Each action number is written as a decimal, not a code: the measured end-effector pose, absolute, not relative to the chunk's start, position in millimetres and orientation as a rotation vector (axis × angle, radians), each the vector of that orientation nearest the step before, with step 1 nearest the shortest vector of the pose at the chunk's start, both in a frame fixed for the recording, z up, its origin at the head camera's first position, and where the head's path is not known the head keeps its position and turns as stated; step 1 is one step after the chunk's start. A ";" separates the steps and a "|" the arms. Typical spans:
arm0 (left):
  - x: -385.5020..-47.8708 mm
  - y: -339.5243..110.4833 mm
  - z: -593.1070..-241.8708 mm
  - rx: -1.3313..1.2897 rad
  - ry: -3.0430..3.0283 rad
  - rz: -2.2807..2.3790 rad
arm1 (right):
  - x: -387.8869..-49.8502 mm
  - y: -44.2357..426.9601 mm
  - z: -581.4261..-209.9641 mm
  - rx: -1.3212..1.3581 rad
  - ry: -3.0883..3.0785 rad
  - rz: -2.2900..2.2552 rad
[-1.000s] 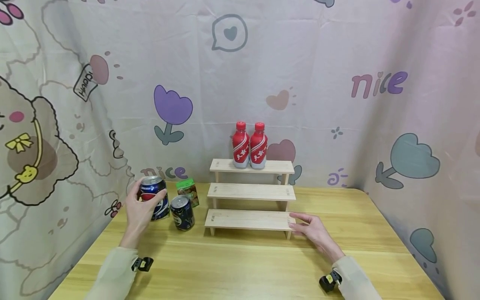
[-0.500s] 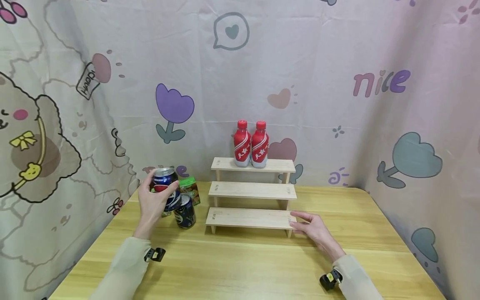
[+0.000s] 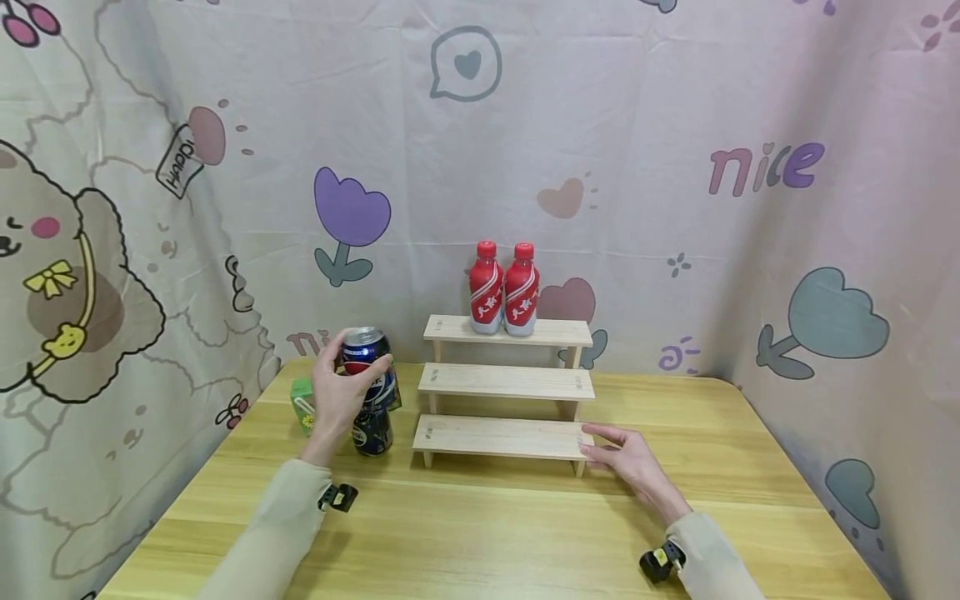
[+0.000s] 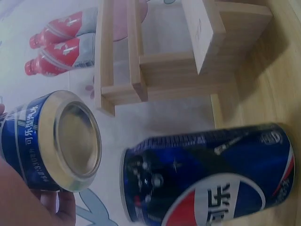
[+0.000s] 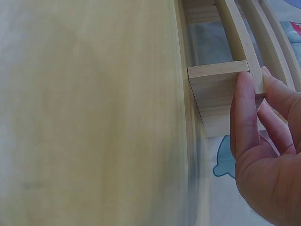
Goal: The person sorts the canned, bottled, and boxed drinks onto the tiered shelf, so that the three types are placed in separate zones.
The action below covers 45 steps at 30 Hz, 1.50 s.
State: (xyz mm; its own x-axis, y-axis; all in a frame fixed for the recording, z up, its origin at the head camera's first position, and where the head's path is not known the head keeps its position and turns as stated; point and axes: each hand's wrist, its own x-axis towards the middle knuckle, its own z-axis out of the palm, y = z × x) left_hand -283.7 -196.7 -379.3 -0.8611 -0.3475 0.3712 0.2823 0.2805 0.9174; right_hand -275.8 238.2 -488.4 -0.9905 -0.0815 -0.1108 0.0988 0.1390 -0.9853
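Observation:
My left hand [image 3: 339, 402] grips a blue cola can [image 3: 365, 354] round its side, held upright in the air. The left wrist view shows the bare metal bottom of this held can [image 4: 77, 139]. Below it a second dark blue cola can [image 3: 372, 432] stands on the table, partly hidden by the held one in the head view. My right hand [image 3: 633, 462] pinches the right end of the lowest step of a three-step wooden stand [image 3: 502, 437]. In the right wrist view, thumb and fingers of that hand [image 5: 270, 155] lie on both sides of the board's end.
Two red bottles [image 3: 486, 287] stand side by side on the stand's top step. A green drink carton [image 3: 302, 404] is left of my left hand. Another small box [image 3: 397, 397] is mostly hidden behind the cans. A printed cloth [image 3: 637, 125] hangs behind the wooden table [image 3: 480, 533].
My left hand has lifted the cola can and carried it right, over the standing can. The green carton at the left has come into sight. The right hand stays on the stand.

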 end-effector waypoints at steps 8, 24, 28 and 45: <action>-291.3 -181.1 -383.2 -0.038 -2.017 -1.630 | -277.0 238.8 -490.1 -0.001 2.254 -1.987; -292.1 -143.6 -378.1 -0.120 -2.052 -1.625 | -275.6 238.0 -488.9 0.009 2.267 -1.982; -302.8 -138.3 -387.9 -0.157 -2.052 -1.624 | -275.7 237.8 -488.8 0.008 2.278 -1.974; -316.0 -105.5 -395.0 -0.204 -2.028 -1.617 | -275.1 236.9 -488.2 0.016 2.261 -1.976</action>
State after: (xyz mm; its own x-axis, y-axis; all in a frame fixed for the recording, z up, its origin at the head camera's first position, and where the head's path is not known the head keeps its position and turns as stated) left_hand -316.0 -105.5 -395.0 -0.8464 -0.2058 0.4912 0.4329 0.2714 0.8596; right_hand -275.1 236.9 -488.2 -0.9904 -0.0831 -0.1108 0.0986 0.1382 -0.9855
